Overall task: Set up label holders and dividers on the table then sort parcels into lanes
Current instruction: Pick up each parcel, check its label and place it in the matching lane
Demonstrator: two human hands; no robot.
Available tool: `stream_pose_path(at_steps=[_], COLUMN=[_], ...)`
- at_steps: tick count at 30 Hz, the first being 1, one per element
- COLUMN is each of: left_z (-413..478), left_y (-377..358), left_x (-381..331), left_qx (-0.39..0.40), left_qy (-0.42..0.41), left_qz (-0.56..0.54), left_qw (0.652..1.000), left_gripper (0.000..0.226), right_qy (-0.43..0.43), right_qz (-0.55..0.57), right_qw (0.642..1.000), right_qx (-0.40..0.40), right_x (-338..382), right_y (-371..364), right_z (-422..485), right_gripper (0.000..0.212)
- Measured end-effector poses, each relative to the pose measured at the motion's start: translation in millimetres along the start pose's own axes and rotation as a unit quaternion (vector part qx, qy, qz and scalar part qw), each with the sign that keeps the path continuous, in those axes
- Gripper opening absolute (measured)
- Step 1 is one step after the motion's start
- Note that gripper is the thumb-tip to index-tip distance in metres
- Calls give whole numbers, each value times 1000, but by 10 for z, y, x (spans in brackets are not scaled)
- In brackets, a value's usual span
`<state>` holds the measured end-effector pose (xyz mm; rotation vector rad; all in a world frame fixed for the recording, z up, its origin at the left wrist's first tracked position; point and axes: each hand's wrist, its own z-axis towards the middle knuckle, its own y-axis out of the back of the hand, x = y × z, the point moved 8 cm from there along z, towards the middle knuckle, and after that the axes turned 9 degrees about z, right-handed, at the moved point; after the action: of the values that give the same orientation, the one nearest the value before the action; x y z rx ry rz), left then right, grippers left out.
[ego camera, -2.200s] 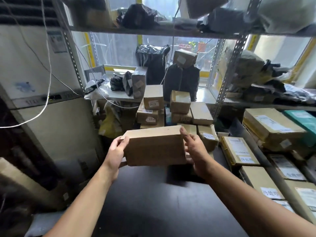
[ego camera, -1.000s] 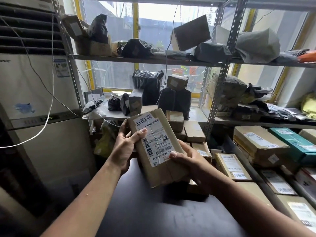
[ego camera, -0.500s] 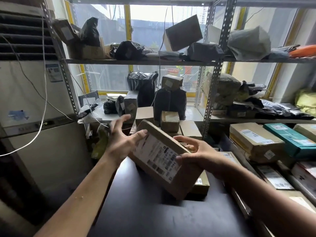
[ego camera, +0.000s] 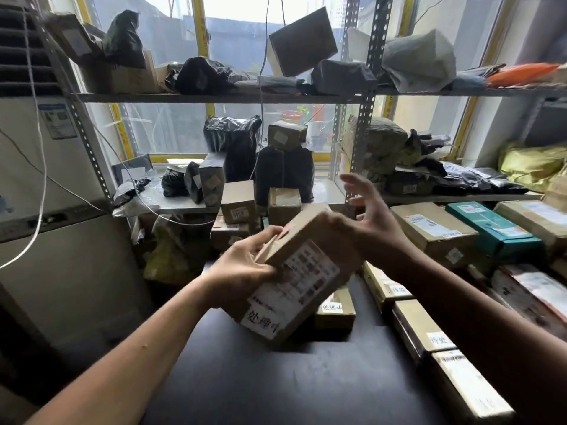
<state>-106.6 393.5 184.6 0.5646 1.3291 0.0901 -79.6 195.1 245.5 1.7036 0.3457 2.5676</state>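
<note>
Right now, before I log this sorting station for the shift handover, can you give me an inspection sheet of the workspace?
Surface: dark table, with parcels lined along its right edge.
Job's things: brown parcel held tilted above the table, label facing up; row of labelled boxes on the right; label holders and dividers: nothing seen.
Clutter: stacked cartons and black bags at the back.
Hands: left hand grips the parcel's edge; right hand open, fingers spread, by its upper corner.
Cables: white cable hangs at left.
Surroundings: metal shelving, window, standing air conditioner.
</note>
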Motion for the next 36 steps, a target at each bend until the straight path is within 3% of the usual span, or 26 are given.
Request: stream_pose_path(at_steps=[2,4,6,9,14,17,19,22,26,32,36], left_z=[32,58,93,150,161,198,234,285,421,670,814], left_y=[123,219,255,217,118,7,-44,-182,-434,-802,-1169], left_x=[14,-7,-59,-82,91,69,54,90,60,81,70], left_qx=[-73,-131,-162,-154,-79,-65,-110,-157,-121,-57,-14], left_qy=[16,29,38,63,144,137,132,131,120,154,166], left_qz=[-92,-159,-179,-170,-137,-121,-134,-175,-177,-186,-183], left_qw=[993,978,970,971,977,981,976,963,969,969,969], left_gripper=[70,58,46,48,79,60,41,41,49,37,43], right_qy=[-93,-208,-256,-248,-250,-239,-236,-233,-235,-247,-267], right_qz=[108,160,216,293,310,298,272,216,165,141,124], right_qw=[987,965,939,915,909,918,929,946,958,958,954], right_qx=[-72,-2,80,121,125,106,88,63,7,-25,-49], right_x=[-220,-503,-639,-647,-709,-695,-656,-655,-759,-859,-974], right_y=[86,-152,-411,-536,-502,-426,-363,-244,99,574,895], right_z=[-50,-172,-299,-324,-404,-417,-432,-484,-507,-648,-766], right_gripper=[54,53,58,62,68,57,47,30,37,50,60])
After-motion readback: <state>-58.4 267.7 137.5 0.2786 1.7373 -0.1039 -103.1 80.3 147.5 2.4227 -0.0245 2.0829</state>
